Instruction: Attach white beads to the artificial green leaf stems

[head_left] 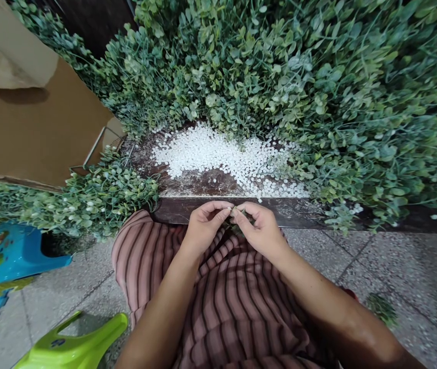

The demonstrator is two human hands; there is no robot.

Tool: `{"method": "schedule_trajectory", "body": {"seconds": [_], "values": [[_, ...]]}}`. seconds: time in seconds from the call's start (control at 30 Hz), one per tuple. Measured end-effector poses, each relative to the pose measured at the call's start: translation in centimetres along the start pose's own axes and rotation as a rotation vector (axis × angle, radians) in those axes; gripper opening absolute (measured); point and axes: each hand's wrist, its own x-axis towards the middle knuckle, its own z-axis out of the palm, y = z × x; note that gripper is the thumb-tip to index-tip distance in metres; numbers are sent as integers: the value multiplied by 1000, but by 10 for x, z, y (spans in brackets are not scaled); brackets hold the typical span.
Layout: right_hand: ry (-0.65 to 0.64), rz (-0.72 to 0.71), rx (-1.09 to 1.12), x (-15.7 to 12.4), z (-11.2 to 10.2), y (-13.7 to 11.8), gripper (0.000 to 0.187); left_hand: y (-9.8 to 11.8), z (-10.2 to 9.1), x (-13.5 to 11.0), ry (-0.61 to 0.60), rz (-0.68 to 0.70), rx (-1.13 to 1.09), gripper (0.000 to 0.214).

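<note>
In the head view, my left hand [207, 221] and my right hand [259, 224] meet above my lap, at the front edge of the dark table. Both are closed in a pinch, with thumbs and forefingers almost touching. A small green artificial leaf sprig [237, 211] shows at the fingertips of my right hand, and its lower part hangs beneath the fingers. At my left fingertips is a tiny whitish bit, too small to name. Just beyond the hands lies a spread pile of small white plastic pieces [214, 154] on the table [199, 183].
Heaps of artificial green foliage [279, 72] cover the table's back and right. A cardboard box [29, 128] stands at the left. A blue stool [14, 253] and a lime green stool [76, 341] are on the tiled floor [68, 287]. A loose sprig [381, 309] lies at right.
</note>
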Motion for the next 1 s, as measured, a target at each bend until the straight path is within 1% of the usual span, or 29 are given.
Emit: {"method": "schedule_trajectory", "body": {"seconds": [0.2,0.43,0.63,0.77,0.87,1.0], "values": [[7,18,4,-1,0,2,22,0,-1,0,-5,13,18,18],[22,-16,-31,-1,-1,3,20,1,0,1,-26,39,39,13],[15,-22,-40,0,-3,1,21,4,2,2,-15,29,75,8],[13,-6,3,0,-3,2,22,5,3,3,-28,25,87,8],[-9,28,78,1,-4,1,23,5,3,5,-58,31,92,8],[-35,55,160,5,-7,0,24,6,2,6,-69,118,155,8]]}}
